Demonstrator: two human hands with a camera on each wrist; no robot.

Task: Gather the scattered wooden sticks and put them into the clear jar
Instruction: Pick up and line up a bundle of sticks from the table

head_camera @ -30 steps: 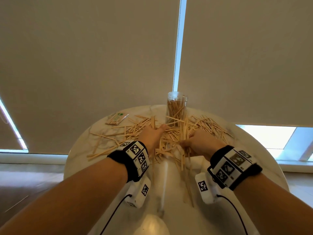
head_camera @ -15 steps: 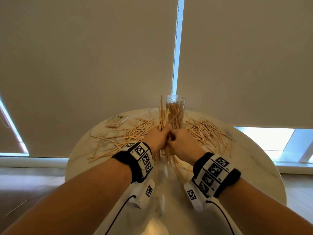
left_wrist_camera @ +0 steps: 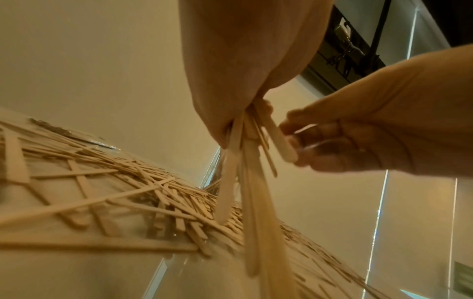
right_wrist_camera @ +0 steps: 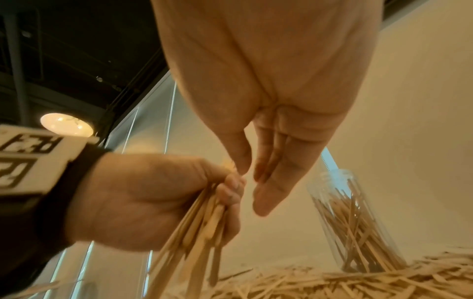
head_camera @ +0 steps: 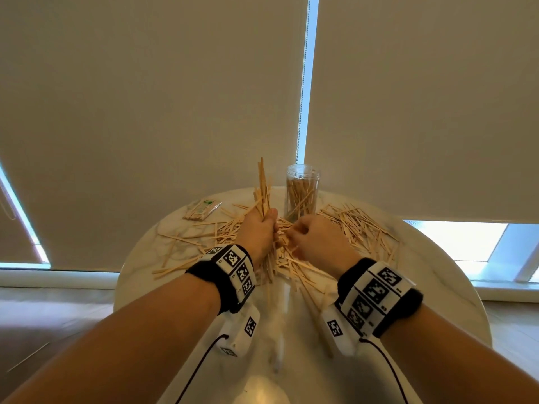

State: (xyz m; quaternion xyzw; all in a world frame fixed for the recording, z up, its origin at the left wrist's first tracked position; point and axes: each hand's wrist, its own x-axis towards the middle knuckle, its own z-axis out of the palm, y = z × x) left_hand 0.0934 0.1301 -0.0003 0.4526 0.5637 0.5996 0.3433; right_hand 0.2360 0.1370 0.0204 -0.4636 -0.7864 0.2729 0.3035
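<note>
My left hand (head_camera: 258, 234) grips an upright bundle of wooden sticks (head_camera: 263, 188) above the table, just left of the clear jar (head_camera: 302, 193). The jar stands upright at the table's far edge, without a lid and mostly full of sticks. My right hand (head_camera: 315, 240) hovers right beside the left, over the pile. In the right wrist view its fingers (right_wrist_camera: 266, 161) are fairly straight with nothing between them and the thumb. The left wrist view shows the bundle's lower ends (left_wrist_camera: 245, 182) hanging from my fist toward the table. Scattered sticks (head_camera: 358, 225) lie around both hands.
The round white marble table (head_camera: 437, 287) carries a second spread of loose sticks (head_camera: 204, 237) on the left. A small wrapped packet of sticks (head_camera: 201, 211) lies at the far left. Beige roller blinds hang behind the table.
Both hands raked sticks together on the table, then lifted a bundle upright. My right hand has since let go and drawn right; the left holds the bundle alone.
</note>
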